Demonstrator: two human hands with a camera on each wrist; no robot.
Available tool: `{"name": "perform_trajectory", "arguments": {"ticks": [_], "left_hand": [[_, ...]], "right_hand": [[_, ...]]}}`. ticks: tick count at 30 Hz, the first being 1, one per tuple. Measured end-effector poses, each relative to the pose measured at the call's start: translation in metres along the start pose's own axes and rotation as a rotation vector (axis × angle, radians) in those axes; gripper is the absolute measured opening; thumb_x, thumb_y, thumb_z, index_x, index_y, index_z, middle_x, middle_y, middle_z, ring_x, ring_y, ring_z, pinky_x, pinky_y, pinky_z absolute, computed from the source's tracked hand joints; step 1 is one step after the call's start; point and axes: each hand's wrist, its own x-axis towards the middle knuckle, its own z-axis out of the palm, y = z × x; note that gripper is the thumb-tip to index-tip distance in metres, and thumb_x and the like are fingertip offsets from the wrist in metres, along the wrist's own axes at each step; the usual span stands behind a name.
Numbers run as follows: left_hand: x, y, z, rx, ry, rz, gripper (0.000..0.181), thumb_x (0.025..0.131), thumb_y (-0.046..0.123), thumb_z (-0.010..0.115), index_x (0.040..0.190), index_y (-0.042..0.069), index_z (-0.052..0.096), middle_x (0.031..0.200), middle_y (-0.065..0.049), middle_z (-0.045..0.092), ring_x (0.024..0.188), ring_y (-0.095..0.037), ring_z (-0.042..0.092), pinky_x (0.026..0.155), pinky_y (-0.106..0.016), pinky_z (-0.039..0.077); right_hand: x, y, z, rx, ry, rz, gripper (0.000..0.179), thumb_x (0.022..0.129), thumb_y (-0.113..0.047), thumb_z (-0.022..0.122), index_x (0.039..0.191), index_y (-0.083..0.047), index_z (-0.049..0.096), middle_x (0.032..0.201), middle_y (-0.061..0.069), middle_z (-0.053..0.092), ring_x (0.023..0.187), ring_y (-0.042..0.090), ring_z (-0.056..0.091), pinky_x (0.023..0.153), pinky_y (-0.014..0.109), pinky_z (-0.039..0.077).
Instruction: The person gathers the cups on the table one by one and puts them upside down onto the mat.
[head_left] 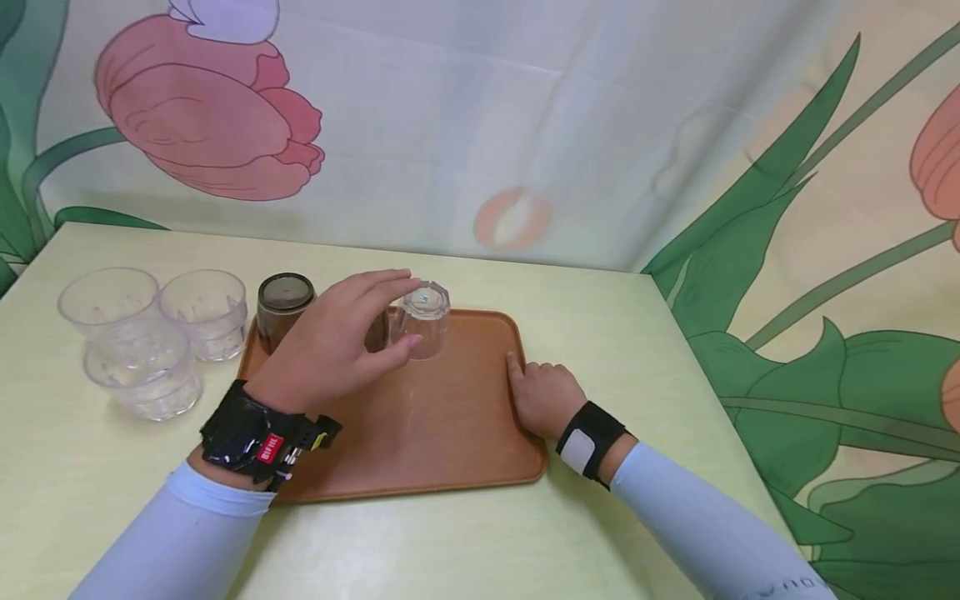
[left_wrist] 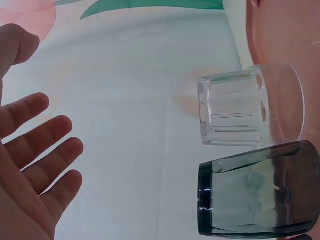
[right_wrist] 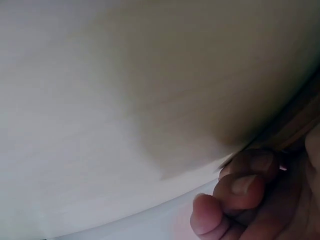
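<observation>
My left hand [head_left: 337,342] hovers over the tray with fingers spread and nothing in its grasp. In the left wrist view its fingers stand apart from an upside-down clear glass [left_wrist: 230,107] and an upside-down dark glass [left_wrist: 245,195]. Seen from the head, that clear glass [head_left: 425,325] lies just beyond the fingertips, near the back of the brown tray [head_left: 442,425]. Another dark glass [head_left: 285,308] is upside down at the tray's back left; the left hand partly hides a dark one. At the tray's right rim, my right hand [head_left: 549,398] holds on with curled fingers.
Left of the tray, several clear glasses stand upright close together on the pale table: a front glass [head_left: 146,375], a back-left glass [head_left: 105,292] and a right glass [head_left: 206,317]. A floral curtain [head_left: 420,150] hangs behind the table's back edge and along the right side.
</observation>
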Motion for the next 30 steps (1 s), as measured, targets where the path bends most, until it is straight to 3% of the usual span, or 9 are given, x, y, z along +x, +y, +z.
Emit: {"name": "perform_trajectory", "arguments": {"ticks": [11, 16, 21, 25, 30], "left_hand": [[-0.003, 0.0, 0.001, 0.027, -0.025, -0.015, 0.058, 0.088, 0.034, 0.07, 0.139, 0.007, 0.058, 0.14, -0.011, 0.058, 0.129, -0.028, 0.055, 0.109, -0.046, 0.045], [-0.003, 0.0, 0.001, 0.037, -0.026, -0.023, 0.059, 0.088, 0.035, 0.07, 0.138, 0.007, 0.058, 0.14, -0.011, 0.059, 0.129, -0.029, 0.056, 0.108, -0.046, 0.046], [-0.003, 0.0, 0.0, 0.044, -0.025, -0.029, 0.059, 0.088, 0.036, 0.07, 0.139, 0.008, 0.058, 0.141, -0.011, 0.058, 0.13, -0.029, 0.055, 0.109, -0.047, 0.046], [-0.002, 0.001, -0.001, 0.042, -0.028, -0.03, 0.06, 0.088, 0.037, 0.07, 0.14, 0.009, 0.057, 0.142, -0.011, 0.057, 0.131, -0.029, 0.054, 0.11, -0.047, 0.045], [-0.001, 0.003, -0.004, 0.039, -0.024, -0.021, 0.063, 0.088, 0.039, 0.071, 0.141, 0.009, 0.056, 0.143, -0.011, 0.056, 0.132, -0.029, 0.053, 0.109, -0.048, 0.045]], "right_hand": [[0.002, 0.003, 0.013, 0.074, 0.04, 0.007, 0.049, 0.102, -0.018, 0.048, 0.148, -0.002, 0.046, 0.076, 0.009, 0.06, 0.058, 0.024, 0.056, 0.053, 0.04, 0.053], [0.001, 0.006, 0.005, 0.078, 0.073, 0.011, 0.044, 0.101, -0.018, 0.05, 0.143, -0.005, 0.053, 0.077, 0.01, 0.061, 0.059, 0.027, 0.058, 0.052, 0.042, 0.052], [0.007, 0.012, -0.012, 0.103, 0.171, 0.033, 0.032, 0.101, -0.021, 0.052, 0.128, -0.009, 0.061, 0.08, 0.009, 0.059, 0.065, 0.027, 0.058, 0.054, 0.04, 0.051], [0.013, 0.018, -0.037, 0.237, 0.287, 0.033, 0.041, 0.099, -0.026, 0.056, 0.137, -0.011, 0.058, 0.091, 0.008, 0.059, 0.077, 0.024, 0.056, 0.064, 0.037, 0.052], [0.015, 0.017, -0.075, 0.502, 0.48, -0.051, 0.053, 0.098, -0.033, 0.057, 0.147, -0.013, 0.049, 0.114, 0.008, 0.06, 0.104, 0.024, 0.057, 0.091, 0.038, 0.053]]}}
